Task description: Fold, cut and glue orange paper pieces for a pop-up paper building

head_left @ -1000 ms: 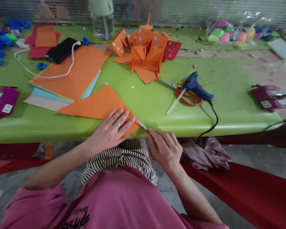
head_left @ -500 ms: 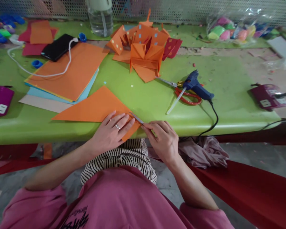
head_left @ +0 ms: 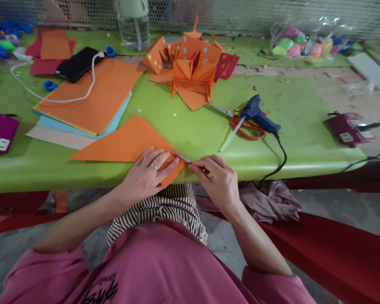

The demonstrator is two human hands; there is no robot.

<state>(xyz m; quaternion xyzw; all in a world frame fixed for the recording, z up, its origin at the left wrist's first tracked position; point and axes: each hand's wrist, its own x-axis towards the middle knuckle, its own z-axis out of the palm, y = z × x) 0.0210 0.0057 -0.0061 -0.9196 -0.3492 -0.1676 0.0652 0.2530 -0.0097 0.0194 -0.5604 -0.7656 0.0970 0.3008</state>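
A sheet of orange paper (head_left: 120, 141), folded to a point at its left end, lies at the front edge of the green table. My left hand (head_left: 147, 173) rests flat on its right part, fingers spread, with a ring on one finger. Between thumb and fingertips, my right hand (head_left: 220, 181) pinches a slim, pointed metal blade (head_left: 183, 157). This blade lies along the paper's right edge, its tip beside my left fingers. Its handle end is hidden in my right hand, so its exact kind is unclear.
Behind are folded orange paper pieces (head_left: 194, 84), red-handled scissors (head_left: 248, 136) and a blue glue gun (head_left: 259, 115) with a cord. Stacked paper (head_left: 114, 88) under a black phone-like device (head_left: 79, 64) lies left. Purple boxes (head_left: 351, 128) flank the table; a clear bottle (head_left: 133, 29) stands behind.
The view has shifted slightly. Both hands keep almost the same place on the paper, the right one still pinching the blade.
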